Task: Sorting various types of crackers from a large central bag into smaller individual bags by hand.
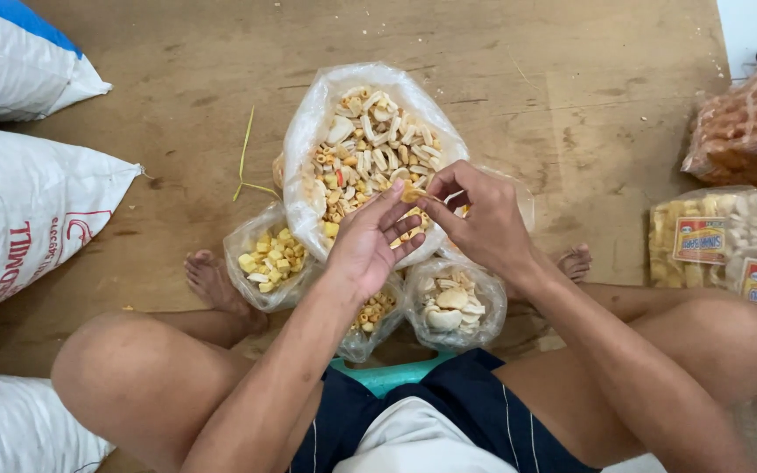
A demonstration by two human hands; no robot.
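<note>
Nearest the camera the person sits cross-legged on the wooden floor [571,96], knees wide, dark shorts at the bottom edge. Between the shins lie three small clear bags: one of pale round crackers [454,302], one of small orange-and-yellow pieces [373,315] partly under the left forearm, and one of yellow cubes [269,258] beside the bare foot.

Just above them the two hands meet over the lower rim of the big open bag [370,149]. The left hand [368,241] is released, palm up and fingers spread, its fingertips close to a small yellowish cracker piece [411,194]. The right hand [484,223] curls in from the other side, its grip pinched on that piece between thumb and forefinger — the piece sits just over the left fingertips, above the bag's near edge.

The step in hand looks like sorting: a single piece picked out of the mixed crackers and being checked or passed between the hands. The next move would call for matching the piece by shape and colour to one of the small bags and lowering it in without tipping the big bag's loose rim.

Farther out — white woven sacks [19,201] on the left, packed snack bags [729,236] stacked on the right, and a yellow strand [244,162] on the floor.
</note>
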